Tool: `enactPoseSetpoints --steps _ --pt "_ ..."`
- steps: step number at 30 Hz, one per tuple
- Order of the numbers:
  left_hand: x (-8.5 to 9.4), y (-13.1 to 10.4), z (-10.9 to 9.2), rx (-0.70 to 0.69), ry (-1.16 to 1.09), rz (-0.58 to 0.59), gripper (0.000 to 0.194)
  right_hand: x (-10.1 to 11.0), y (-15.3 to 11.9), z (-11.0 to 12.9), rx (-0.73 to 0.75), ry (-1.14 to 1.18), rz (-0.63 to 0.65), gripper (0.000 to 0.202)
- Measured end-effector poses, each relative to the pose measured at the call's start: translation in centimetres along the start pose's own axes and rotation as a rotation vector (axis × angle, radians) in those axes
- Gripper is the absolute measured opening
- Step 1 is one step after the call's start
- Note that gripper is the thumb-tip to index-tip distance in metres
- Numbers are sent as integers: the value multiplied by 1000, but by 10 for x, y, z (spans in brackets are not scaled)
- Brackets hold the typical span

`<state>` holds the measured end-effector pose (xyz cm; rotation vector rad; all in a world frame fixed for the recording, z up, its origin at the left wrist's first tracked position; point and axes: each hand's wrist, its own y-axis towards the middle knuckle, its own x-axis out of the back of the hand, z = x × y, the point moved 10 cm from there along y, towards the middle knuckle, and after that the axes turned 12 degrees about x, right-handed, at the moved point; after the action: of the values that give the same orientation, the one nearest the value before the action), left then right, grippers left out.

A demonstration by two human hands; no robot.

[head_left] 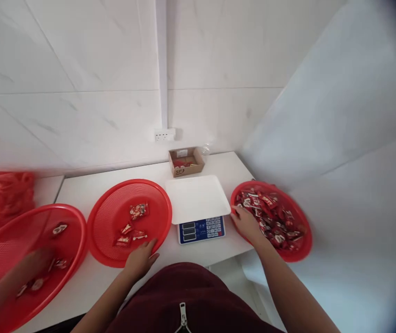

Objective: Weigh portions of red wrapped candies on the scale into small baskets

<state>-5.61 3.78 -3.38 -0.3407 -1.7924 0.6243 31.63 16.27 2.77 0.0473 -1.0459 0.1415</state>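
My left hand [139, 260] is at the near right rim of the middle red plastic basket [106, 208], its thumb apart from the fingers. Several red-wrapped snack packets [139, 211] lie inside that basket. My right hand [245, 224] has its fingers closed at the left rim of the right-hand red basket [304, 245], beside the scale tray's corner. Many small red and dark packets [270, 212] fill this basket. Between my hands stands a digital scale [201, 230] with a bare white tray [198, 199] on top.
At the left, another person's blurred hand [40, 260] reaches into a third red basket [76, 217] holding a few packets. Red plastic bags [7, 194] lie behind it. A small cardboard box [186, 162] sits behind the scale, below a wall socket [165, 134]. A pale wall rises on the right.
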Motion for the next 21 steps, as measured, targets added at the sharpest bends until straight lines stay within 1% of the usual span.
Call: enactPoseSetpoints --steps 1,2,3,4,6,7,9,12,14,16,17,19,20,21 --pt "2 0 -3 -10 -29 -3 53 12 -15 -31 -68 -19 -5 40" --pt "6 0 -6 -21 -64 -17 56 20 -30 -57 -123 -27 2 39" --pt "12 -1 -10 -30 -102 -55 57 22 -43 -80 -182 -28 26 37" --pt "21 -1 -15 -39 -141 -106 56 21 -54 -97 -222 -14 57 35" --pt "40 -1 -28 -61 -209 -217 51 8 -65 -113 -242 42 119 32" --pt "47 -2 -36 -80 -235 -258 48 1 -67 -115 -236 74 140 32" --pt "58 -2 -58 -138 -274 -288 46 -13 -64 -112 -212 132 160 36" --pt "63 -3 -95 -237 -312 -269 42 -24 -58 -100 -163 217 187 45" --pt "62 -6 -116 -292 -332 -246 41 -25 -56 -90 -92 284 215 52" --pt "60 -8 -133 -326 -355 -221 41 -20 -57 -82 -30 339 210 55" --pt "58 -9 -139 -337 -368 -207 40 -14 -57 -82 -27 349 186 54" --pt "55 -11 -151 -349 -398 -172 38 1 -55 -83 -71 345 97 48" --pt "54 -12 -157 -348 -426 -142 38 8 -53 -80 -95 345 50 47" --pt "52 -13 -162 -338 -471 -100 38 13 -49 -72 -96 358 19 47"
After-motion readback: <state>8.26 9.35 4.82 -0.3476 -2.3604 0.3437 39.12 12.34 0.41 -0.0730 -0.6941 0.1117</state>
